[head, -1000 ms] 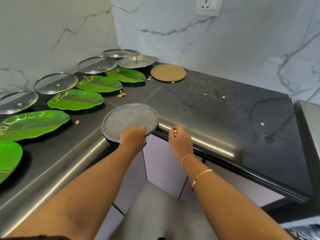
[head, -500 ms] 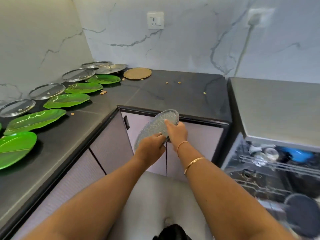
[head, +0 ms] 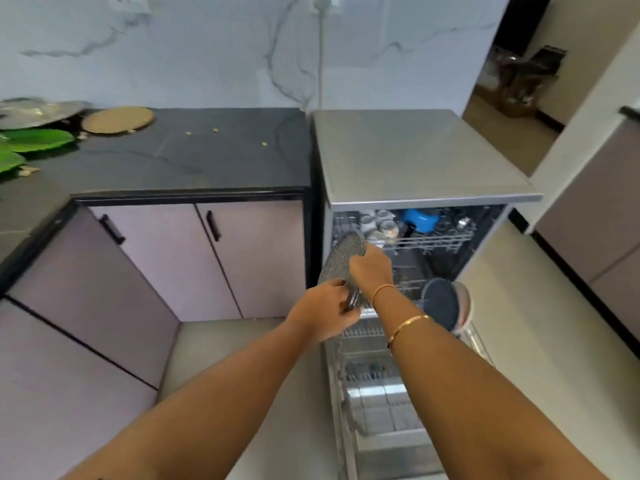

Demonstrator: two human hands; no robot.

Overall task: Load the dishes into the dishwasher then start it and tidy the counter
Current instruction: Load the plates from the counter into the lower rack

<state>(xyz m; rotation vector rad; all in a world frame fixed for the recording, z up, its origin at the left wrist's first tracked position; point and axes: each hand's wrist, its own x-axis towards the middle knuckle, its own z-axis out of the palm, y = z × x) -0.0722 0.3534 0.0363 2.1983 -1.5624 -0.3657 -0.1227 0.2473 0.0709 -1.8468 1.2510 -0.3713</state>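
Both hands hold the grey speckled plate (head: 343, 258) on edge, tilted, in front of the open dishwasher (head: 415, 157). The left hand (head: 325, 308) curls round its lower rim and the right hand (head: 370, 268) grips the rim higher up, so neither is free. The plate hangs over the pulled-out lower rack (head: 363, 332), just below the upper rack (head: 433, 239) (which holds cups and something blue). The likely trouble is a knock. Raised carelessly, the top rim could strike the upper rack's wire front; lowered askew, it could miss the tines and clatter against the dark plate (head: 440, 303) standing at the right. Green plates (head: 38, 140) and crumbs (head: 215, 130) on the counter (head: 207, 161) suggest much remains.
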